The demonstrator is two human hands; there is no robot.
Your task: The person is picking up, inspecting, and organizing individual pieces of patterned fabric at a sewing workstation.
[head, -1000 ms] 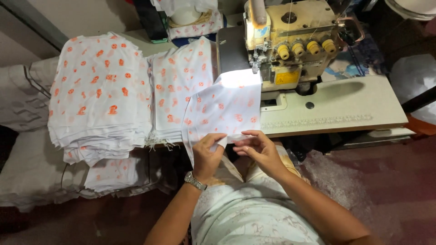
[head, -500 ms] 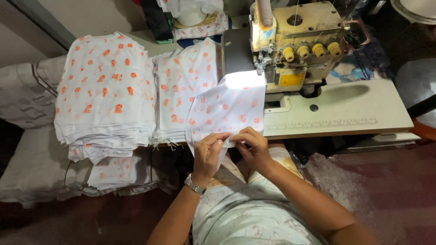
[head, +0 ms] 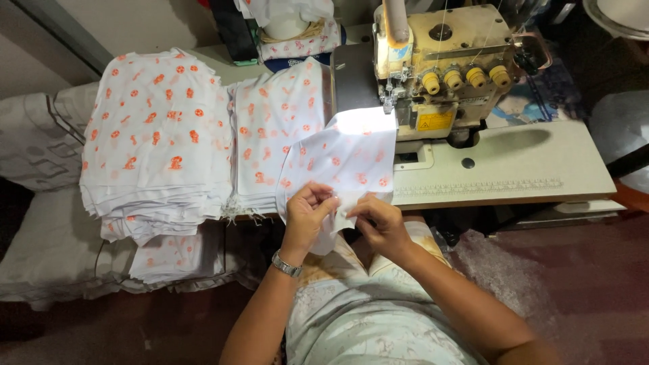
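White cotton w/ orange prints: a fabric piece (head: 345,159) lies on the cream sewing table (head: 514,162), its near edge hanging off the front toward the person's lap. Left hand (head: 307,213) & right hand (head: 378,220) meet at that near edge, thumbs and fingertips of both pinching the cloth, hands nearly touching. A wristwatch (head: 287,263) sits on the left wrist. The far end of the piece lies under the lamp glow at the yellowed overlock machine (head: 446,67), which stands at the table's back. Left of it, a tall stack of same-print pieces (head: 155,142) & a lower stack (head: 277,132) just beside. Smaller folded pile (head: 176,253) sits below, on grey padded bedding (head: 40,243). Floor is dark reddish-brown.
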